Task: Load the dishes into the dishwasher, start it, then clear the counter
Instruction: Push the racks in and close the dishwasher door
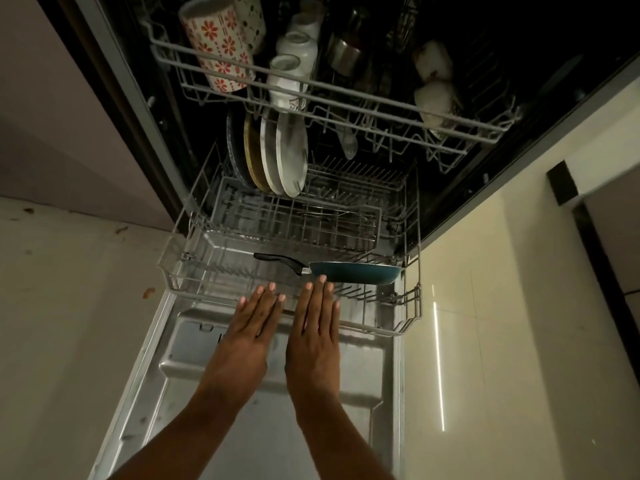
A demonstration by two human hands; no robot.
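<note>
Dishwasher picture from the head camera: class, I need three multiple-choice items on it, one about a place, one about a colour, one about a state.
1. Where does the frying pan lie?
A. on the open door
B. at the front of the lower rack
C. in the upper rack

2. What colour is the pan's bowl?
A. blue-green
B. red
C. white

3. How are the two hands held?
A. both fists closed
B. one grips the pan handle
C. both flat, fingers straight

Answers
1. B: it rests at the near edge of the lower rack.
2. A: its side looks teal.
3. C: the left hand and right hand reach palm down to the rack's front.
</note>
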